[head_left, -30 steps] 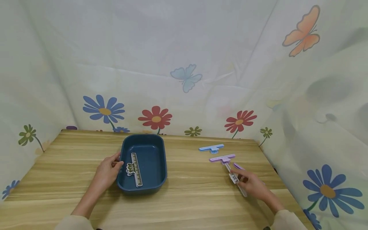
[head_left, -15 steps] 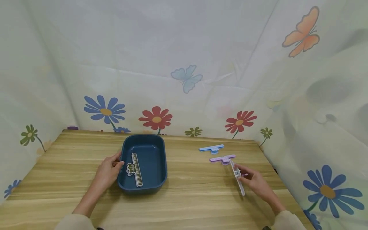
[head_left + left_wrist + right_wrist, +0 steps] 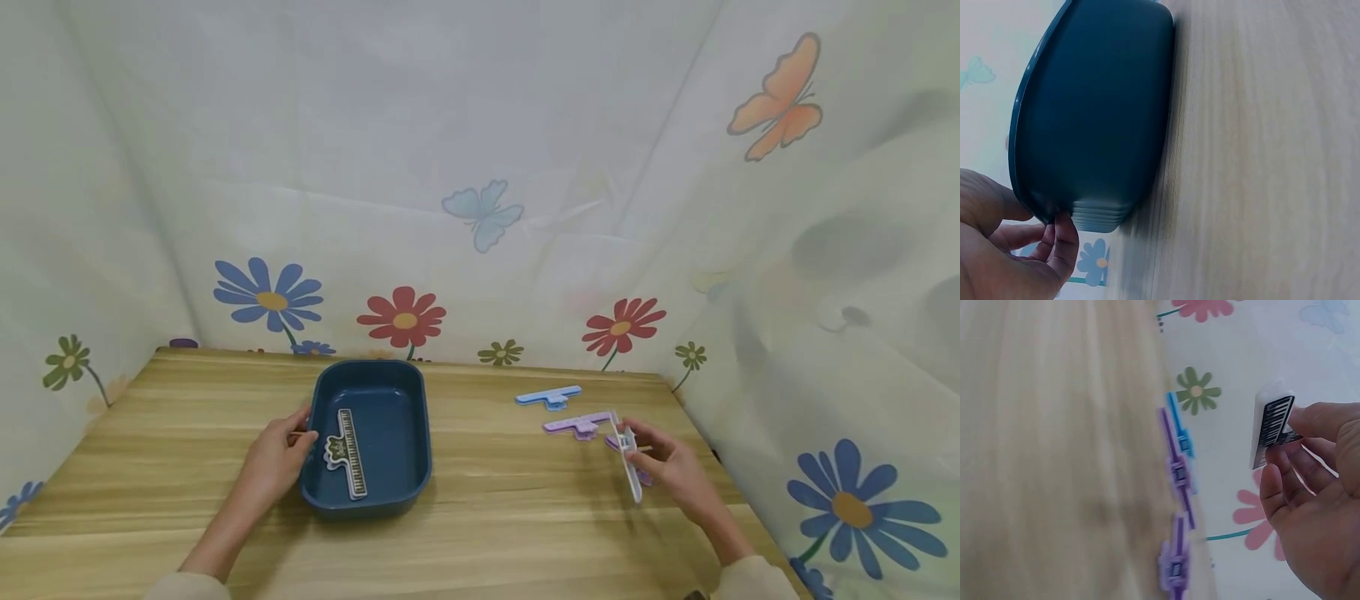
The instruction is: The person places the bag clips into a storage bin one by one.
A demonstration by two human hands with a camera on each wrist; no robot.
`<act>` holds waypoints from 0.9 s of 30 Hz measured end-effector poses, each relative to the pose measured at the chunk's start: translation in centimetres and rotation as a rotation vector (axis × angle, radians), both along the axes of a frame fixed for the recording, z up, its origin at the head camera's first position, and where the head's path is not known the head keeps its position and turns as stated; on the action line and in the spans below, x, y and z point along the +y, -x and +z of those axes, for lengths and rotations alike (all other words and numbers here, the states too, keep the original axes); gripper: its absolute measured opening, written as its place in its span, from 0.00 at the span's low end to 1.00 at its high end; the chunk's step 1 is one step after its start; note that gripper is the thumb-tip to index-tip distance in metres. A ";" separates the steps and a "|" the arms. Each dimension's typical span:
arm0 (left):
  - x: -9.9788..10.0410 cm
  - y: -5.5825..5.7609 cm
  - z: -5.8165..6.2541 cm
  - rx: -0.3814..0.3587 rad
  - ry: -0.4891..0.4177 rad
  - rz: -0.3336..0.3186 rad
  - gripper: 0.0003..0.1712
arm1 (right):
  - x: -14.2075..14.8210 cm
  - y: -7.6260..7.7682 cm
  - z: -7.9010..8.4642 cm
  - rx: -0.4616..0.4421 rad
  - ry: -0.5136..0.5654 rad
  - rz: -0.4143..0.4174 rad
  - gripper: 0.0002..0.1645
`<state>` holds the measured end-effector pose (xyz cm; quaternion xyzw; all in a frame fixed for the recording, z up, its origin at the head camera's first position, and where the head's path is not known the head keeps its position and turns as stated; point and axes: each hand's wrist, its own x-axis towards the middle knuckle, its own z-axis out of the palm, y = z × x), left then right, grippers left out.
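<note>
My left hand [image 3: 272,462] pinches the left rim of a dark blue plastic basin [image 3: 427,442]; the left wrist view shows thumb and fingers at that rim. Inside the basin lies a bag clip [image 3: 352,457] with a piano-key pattern and a crown-like handle. On the right, my right hand [image 3: 678,471] pinches a white bag clip [image 3: 629,471] by its middle, raised above the table. Piano-key stripes show on this clip [image 3: 1274,422] in the right wrist view. Under it a purple clip [image 3: 644,477] is partly hidden by the hand and the white clip.
Another purple clip [image 3: 579,424] and a light blue clip [image 3: 549,397] lie farther back on the wood-grain table [image 3: 495,500]. A pale curtain [image 3: 375,208] printed with flowers and butterflies encloses the table's back and sides.
The white clip has risen off the table in my right hand and turned more upright, uncovering more of the purple clip below. My left hand keeps its place on the basin.
</note>
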<state>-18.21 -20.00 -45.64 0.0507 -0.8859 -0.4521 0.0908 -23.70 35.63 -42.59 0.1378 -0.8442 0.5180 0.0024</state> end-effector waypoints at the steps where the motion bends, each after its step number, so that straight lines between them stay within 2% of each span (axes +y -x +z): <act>1: 0.0 0.0 0.0 0.001 0.000 0.000 0.29 | 0.0 0.0 0.3 0.008 0.004 0.000 0.33; 11: 0.0 0.0 -0.1 -0.004 0.009 0.003 0.29 | -0.1 0.4 3.8 0.123 -0.021 0.007 0.31; 19: 0.0 0.0 -0.1 0.008 0.003 -0.001 0.29 | 0.1 0.8 4.7 0.155 -0.022 -0.020 0.28; 27: -0.2 0.1 -0.1 0.009 0.010 -0.002 0.29 | -0.2 0.8 4.9 0.151 -0.018 -0.036 0.28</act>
